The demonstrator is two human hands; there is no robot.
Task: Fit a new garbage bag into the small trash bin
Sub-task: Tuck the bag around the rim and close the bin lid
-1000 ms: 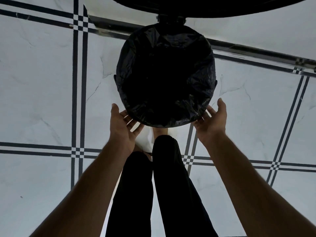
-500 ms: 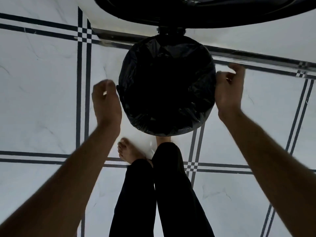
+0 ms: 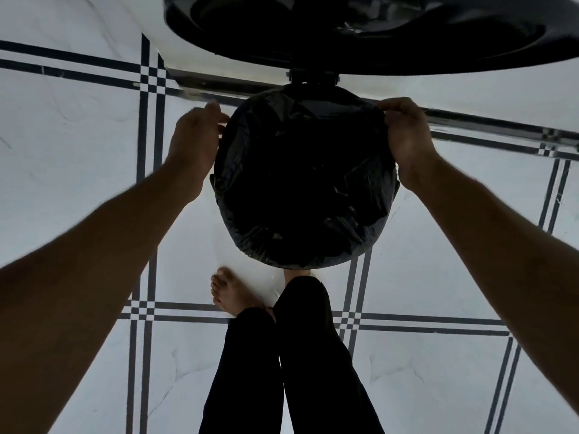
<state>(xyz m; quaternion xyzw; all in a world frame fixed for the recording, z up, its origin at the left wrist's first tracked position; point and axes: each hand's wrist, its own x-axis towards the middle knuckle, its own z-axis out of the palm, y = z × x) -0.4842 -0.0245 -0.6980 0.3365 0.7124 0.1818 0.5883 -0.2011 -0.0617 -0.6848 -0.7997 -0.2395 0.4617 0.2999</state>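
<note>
Your left hand (image 3: 195, 137) at far-left bin rim, fingers curled, pinching garbage bag (image 3: 305, 183) edge; slightly blurred. Your right hand (image 3: 404, 130) pinching bag edge at far-right rim. Bag lines trash bin (image 3: 395, 185) between both hands, folded over rim. Open lid (image 3: 376, 29) beyond hands. Bare foot (image 3: 230, 292) on tiled floor (image 3: 78, 183), nearer than left hand.

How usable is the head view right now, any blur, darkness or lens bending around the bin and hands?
Head view: the black garbage bag reads nearly solid black, its folds barely visible; the left hand is motion-blurred at the fingertips, the right hand sharper; both forearms are in shadow; wide-angle bending curves the floor lines near the edges.
</note>
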